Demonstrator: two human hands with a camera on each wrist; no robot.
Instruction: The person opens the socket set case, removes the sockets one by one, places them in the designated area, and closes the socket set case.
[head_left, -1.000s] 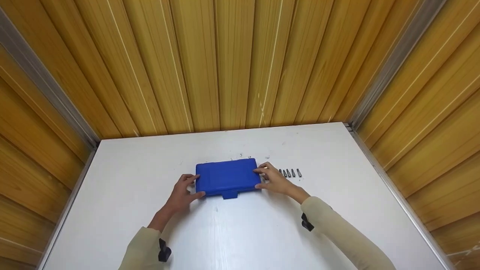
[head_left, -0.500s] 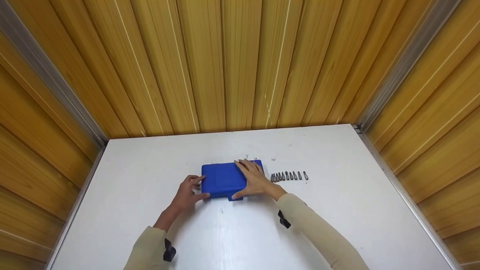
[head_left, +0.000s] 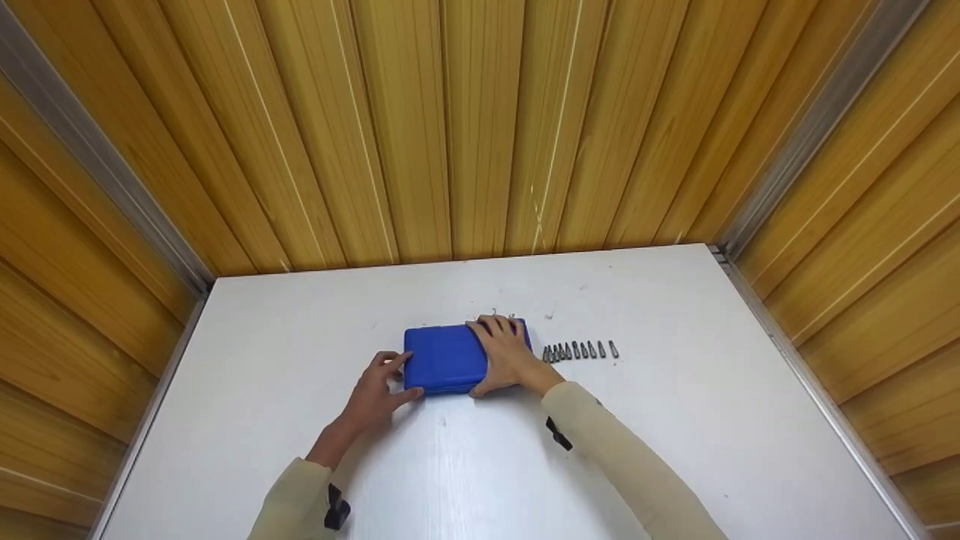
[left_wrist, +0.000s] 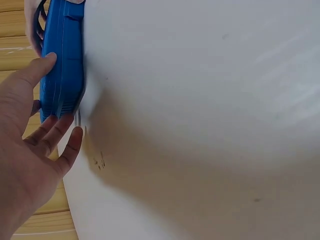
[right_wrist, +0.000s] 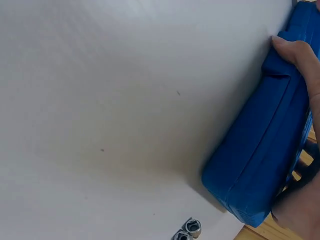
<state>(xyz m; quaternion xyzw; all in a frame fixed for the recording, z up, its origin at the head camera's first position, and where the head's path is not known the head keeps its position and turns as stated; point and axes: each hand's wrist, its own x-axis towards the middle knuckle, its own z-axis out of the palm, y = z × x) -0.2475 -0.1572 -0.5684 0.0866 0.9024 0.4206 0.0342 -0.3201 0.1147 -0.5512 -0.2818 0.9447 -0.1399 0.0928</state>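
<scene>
A closed blue plastic tool case (head_left: 444,356) lies flat on the white table, its lid facing up. My left hand (head_left: 375,386) holds its left end, with the thumb at the front corner and the fingers along the short side. Spread across the right part of the lid, my right hand (head_left: 506,356) grips the case from front to back. In the right wrist view its thumb presses the latch (right_wrist: 277,65) on the front side. Just right of the case stands a row of small metal sockets (head_left: 577,350); the right wrist view shows a square hole in one socket (right_wrist: 192,226).
The white table (head_left: 450,480) carries a few small dark specks. Behind it rises a yellow wood-patterned wall (head_left: 472,135), and similar panels with metal corner posts stand at both sides.
My right hand has moved from the case's right end onto its lid and front latch. The latch stuck out at the front before and is now folded against the case. My left hand stays put.
</scene>
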